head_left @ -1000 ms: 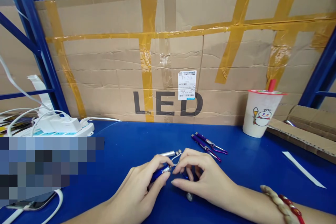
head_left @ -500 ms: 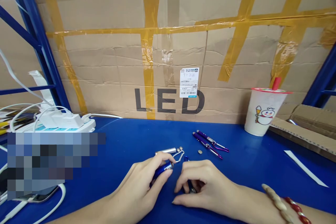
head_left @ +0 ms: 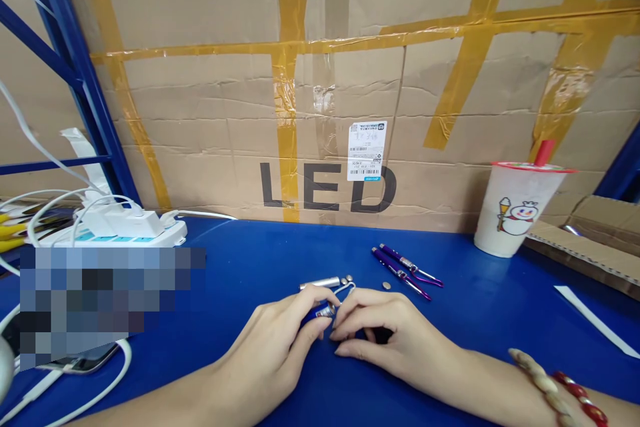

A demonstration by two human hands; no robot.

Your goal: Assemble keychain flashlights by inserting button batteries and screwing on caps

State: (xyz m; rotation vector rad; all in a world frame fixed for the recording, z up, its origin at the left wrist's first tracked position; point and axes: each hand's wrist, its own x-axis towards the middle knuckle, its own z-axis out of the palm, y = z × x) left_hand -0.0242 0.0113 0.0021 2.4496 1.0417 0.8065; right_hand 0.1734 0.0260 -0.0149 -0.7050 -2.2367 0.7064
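Note:
My left hand (head_left: 277, 337) grips a small blue metal tube (head_left: 320, 312), its open silver-rimmed end turned to the right. Close by that end is my right hand (head_left: 385, 333), fingers curled and thumb drawn in. What its fingertips hold, if anything, is hidden. Just beyond the hands lie a slim silver tube (head_left: 320, 283), a pale wire clip (head_left: 346, 288) and two tiny round button cells (head_left: 347, 279). A single button cell (head_left: 387, 285) rests farther right. Two slender purple-and-silver tools (head_left: 407, 271) lie side by side behind it.
On the blue table (head_left: 240, 253), a white power strip (head_left: 170, 233) with cables and a phone (head_left: 95, 357) occupy the left. A drink cup (head_left: 515, 213) with a red straw, a white strip (head_left: 595, 320) and a cardboard box (head_left: 590, 253) are right. A taped cardboard panel (head_left: 225, 133) stands behind.
My right hand has come closer to the open end of the blue tube. The dark blue piece seen under its fingers before is now hidden. The view has shifted slightly.

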